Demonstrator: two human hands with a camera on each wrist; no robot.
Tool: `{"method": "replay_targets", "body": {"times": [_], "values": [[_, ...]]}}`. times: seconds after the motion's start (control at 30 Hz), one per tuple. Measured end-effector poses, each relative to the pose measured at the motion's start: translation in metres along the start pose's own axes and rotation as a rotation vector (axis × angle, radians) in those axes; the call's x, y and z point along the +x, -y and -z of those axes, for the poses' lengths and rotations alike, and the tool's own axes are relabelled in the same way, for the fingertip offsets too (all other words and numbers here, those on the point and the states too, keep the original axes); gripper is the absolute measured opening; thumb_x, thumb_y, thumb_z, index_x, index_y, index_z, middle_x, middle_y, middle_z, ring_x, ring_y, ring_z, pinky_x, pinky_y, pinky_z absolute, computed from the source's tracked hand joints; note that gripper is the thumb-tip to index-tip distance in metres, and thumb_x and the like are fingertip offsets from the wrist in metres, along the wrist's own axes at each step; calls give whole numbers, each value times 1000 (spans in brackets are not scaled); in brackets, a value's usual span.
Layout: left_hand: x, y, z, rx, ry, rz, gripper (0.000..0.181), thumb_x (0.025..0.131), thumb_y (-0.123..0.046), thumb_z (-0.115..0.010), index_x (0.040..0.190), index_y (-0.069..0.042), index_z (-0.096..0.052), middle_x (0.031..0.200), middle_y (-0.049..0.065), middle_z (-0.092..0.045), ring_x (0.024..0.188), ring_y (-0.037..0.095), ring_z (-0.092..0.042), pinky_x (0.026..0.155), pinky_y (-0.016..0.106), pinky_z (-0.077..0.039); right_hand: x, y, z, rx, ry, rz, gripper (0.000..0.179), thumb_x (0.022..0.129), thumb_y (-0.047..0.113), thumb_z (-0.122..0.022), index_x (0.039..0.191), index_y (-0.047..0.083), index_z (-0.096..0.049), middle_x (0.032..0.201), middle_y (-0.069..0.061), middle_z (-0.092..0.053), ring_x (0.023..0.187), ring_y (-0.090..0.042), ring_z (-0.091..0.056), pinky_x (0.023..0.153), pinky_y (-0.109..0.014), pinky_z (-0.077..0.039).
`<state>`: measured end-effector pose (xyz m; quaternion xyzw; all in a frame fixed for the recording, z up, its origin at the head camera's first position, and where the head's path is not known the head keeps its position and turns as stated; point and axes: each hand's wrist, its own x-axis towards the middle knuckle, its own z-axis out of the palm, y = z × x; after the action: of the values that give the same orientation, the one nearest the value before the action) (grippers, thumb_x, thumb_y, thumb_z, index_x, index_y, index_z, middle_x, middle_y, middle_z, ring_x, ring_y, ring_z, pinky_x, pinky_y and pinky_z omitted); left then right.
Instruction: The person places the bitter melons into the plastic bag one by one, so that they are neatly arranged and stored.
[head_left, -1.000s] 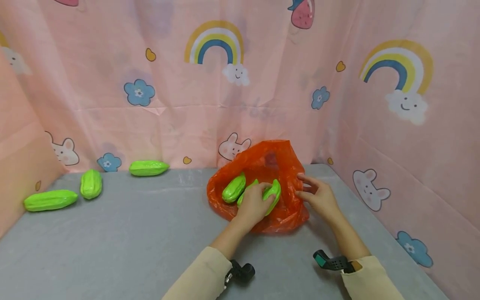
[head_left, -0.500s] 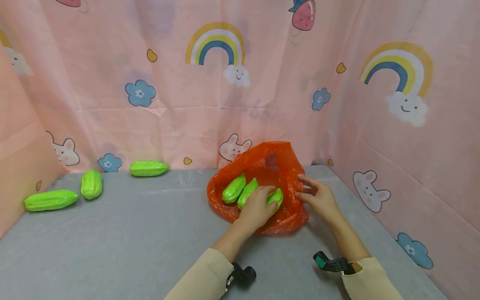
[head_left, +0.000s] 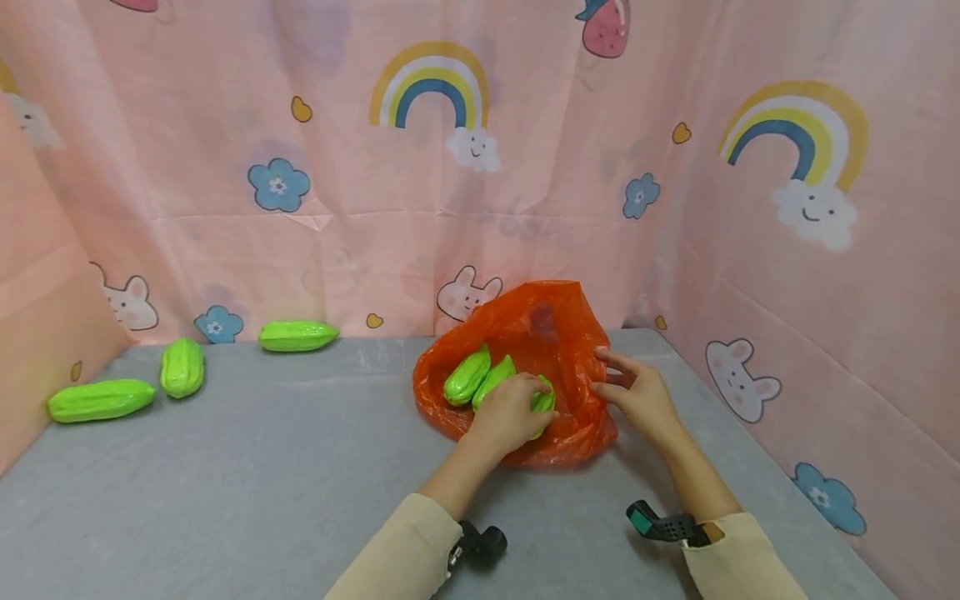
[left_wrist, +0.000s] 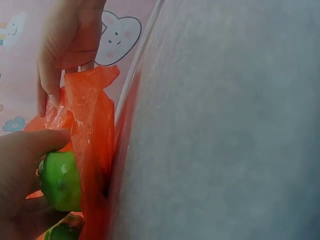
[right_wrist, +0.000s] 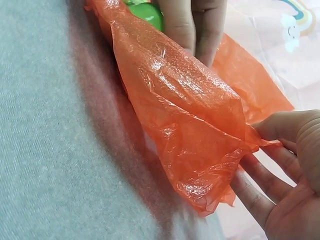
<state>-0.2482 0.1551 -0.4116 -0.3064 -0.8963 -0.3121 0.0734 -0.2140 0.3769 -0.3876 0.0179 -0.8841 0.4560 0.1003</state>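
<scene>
An orange plastic bag (head_left: 558,312) lies on its side with its mouth toward me. My left hand (head_left: 506,421) reaches into the mouth and grips a green ridged vegetable (head_left: 543,400), thumb on one side, fingers on the other. In the left wrist view, the rounded end of this vegetable (left_wrist: 61,180) shows beside the bag's edge. Left of the hand, two like vegetables (head_left: 467,377) (head_left: 495,379) lie side by side in the bag. My right hand (head_left: 643,400) pinches the bag's right edge between thumb and fingers, as the right wrist view shows; some fingertips (right_wrist: 250,192) are behind the plastic.
On the grey table (head_left: 262,483), three more green vegetables lie at the left: one long (head_left: 102,401), one end-on (head_left: 182,367) and one by the back curtain (head_left: 297,336). A pink printed curtain (head_left: 337,250) walls the back and sides.
The left hand has lowered the gripped vegetable toward the front of the bag. The middle vegetable has come into fuller view. The right hand stays at the bag's edge.
</scene>
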Motion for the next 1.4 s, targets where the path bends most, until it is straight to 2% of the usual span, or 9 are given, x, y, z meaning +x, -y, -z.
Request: {"method": "replay_targets", "body": {"times": [0.1, 0.23, 0.5, 0.63, 0.73, 0.83, 0.97, 1.17, 1.4], "values": [[1, 1, 2, 27, 20, -4, 37, 88, -31, -79, 120, -14, -75, 125, 5, -72, 112, 20, -68, 99, 36, -56, 2, 0, 0, 2, -1, 7, 57, 96, 17, -68, 149, 6, -50, 147, -22, -55, 124, -41, -62, 87, -19, -58], [2, 5, 3, 16, 5, -2, 35, 89, -26, -77, 122, -12, -74, 127, 7, -70, 117, 21, -67, 101, 37, -55, 4, 1, -1, 7, 6, 18, 57, 96, 15, -68, 149, 4, -49, 145, -24, -56, 122, -43, -63, 87, -23, -59], [3, 15, 2, 25, -97, 5, 32, 89, -25, -77, 119, -12, -75, 122, 5, -74, 115, 21, -68, 101, 37, -56, 2, 0, -1, 5, 13, 4, 58, 96, 14, -67, 150, 5, -48, 147, -23, -54, 123, -42, -62, 88, -21, -58], [4, 20, 1, 91, -147, -36, 26, 89, -27, -76, 112, -15, -78, 115, 2, -77, 123, 23, -66, 116, 52, -41, 1, -1, -1, 6, 7, 4, 57, 96, 14, -67, 149, 4, -48, 148, -22, -54, 123, -41, -62, 86, -18, -57], [5, 24, 1, 96, -148, -35, 25, 90, -30, -75, 111, -16, -79, 115, 1, -77, 132, 26, -60, 121, 64, -27, 1, -1, 0, 7, 6, 2, 57, 96, 14, -67, 149, 4, -49, 148, -22, -54, 123, -42, -62, 86, -17, -57], [5, 28, 2, 40, -119, 1, 28, 91, -32, -75, 114, -16, -78, 118, 3, -76, 137, 28, -56, 121, 62, -29, 1, -2, 0, 8, 8, -2, 58, 96, 14, -67, 150, 5, -48, 148, -22, -54, 124, -41, -62, 87, -19, -58], [5, 32, 4, -1, -83, 24, 34, 91, -36, -74, 119, -17, -76, 124, 3, -74, 139, 28, -54, 118, 53, -38, 0, -2, 0, 8, 9, -7, 58, 96, 15, -67, 150, 5, -48, 147, -22, -54, 123, -41, -62, 86, -22, -59], [5, 36, 7, -29, -52, 24, 40, 90, -38, -75, 123, -16, -74, 131, 3, -70, 140, 26, -52, 113, 47, -45, 0, -2, 0, 20, 8, -8, 58, 96, 13, -67, 150, 5, -48, 147, -23, -55, 123, -42, -62, 87, -22, -59], [5, 39, 8, -31, -69, -3, 38, 91, -34, -75, 123, -13, -74, 126, 4, -73, 140, 27, -53, 114, 47, -45, 1, -2, 0, 26, 6, 5, 58, 96, 13, -67, 150, 6, -48, 145, -24, -56, 121, -43, -64, 87, -24, -59]]}}
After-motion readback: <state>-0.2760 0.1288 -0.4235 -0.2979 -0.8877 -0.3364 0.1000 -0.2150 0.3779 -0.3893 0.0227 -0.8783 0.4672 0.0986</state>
